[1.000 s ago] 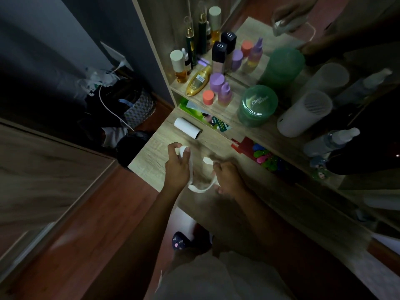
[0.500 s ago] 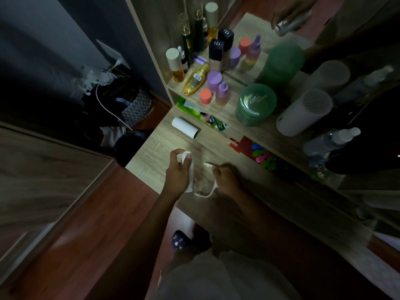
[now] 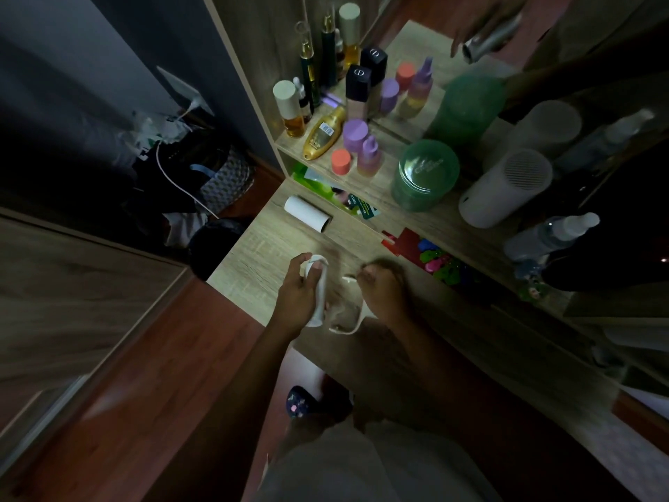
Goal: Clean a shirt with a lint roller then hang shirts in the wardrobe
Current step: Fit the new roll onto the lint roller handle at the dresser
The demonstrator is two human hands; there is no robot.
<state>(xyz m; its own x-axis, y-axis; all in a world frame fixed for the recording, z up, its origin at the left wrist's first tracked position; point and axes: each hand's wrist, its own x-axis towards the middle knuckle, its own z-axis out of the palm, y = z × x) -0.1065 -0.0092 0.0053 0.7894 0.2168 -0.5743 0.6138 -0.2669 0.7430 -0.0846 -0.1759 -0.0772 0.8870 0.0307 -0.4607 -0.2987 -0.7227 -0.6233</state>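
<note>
Presently, your holdings, left to right:

Item: basket (image 3: 226,179), patterned, on the floor off the desk's far-left corner, with dark clutter and a white cable (image 3: 173,182) heaped beside it.

Item: desk (image 3: 253,262), light wood grain. You stand at its near-left edge.

Item: white tube (image 3: 307,213), lying on its side near the desk's far-left corner, one open end showing, well apart from your hands.

Item: your left hand (image 3: 298,300), above the desk's near-left edge, fingers wrapped closed around the lint roller (image 3: 318,298), a white cylinder held roughly upright with the thumb across its top.

Item: peeled sheet (image 3: 347,320), a pale strip curling from the roller's lower end across to your right hand.

Item: your right hand (image 3: 383,295), just beside the left, fingers curled shut, pinching the sheet's free end at the fingertips. Blurred; the exact grip you cannot tell.

Item: shelf (image 3: 380,197) along the desk's far edge, crowded. On it, from its left end: amber bottle (image 3: 289,110), gold tube (image 3: 324,134), purple-capped bottles (image 3: 356,135), green jar (image 3: 425,175), white canister (image 3: 503,190) lying tilted, clear spray bottle (image 3: 550,235).

Item: bright packets (image 3: 434,259), red, blue, pink and green, tucked under the shelf's right half.
</note>
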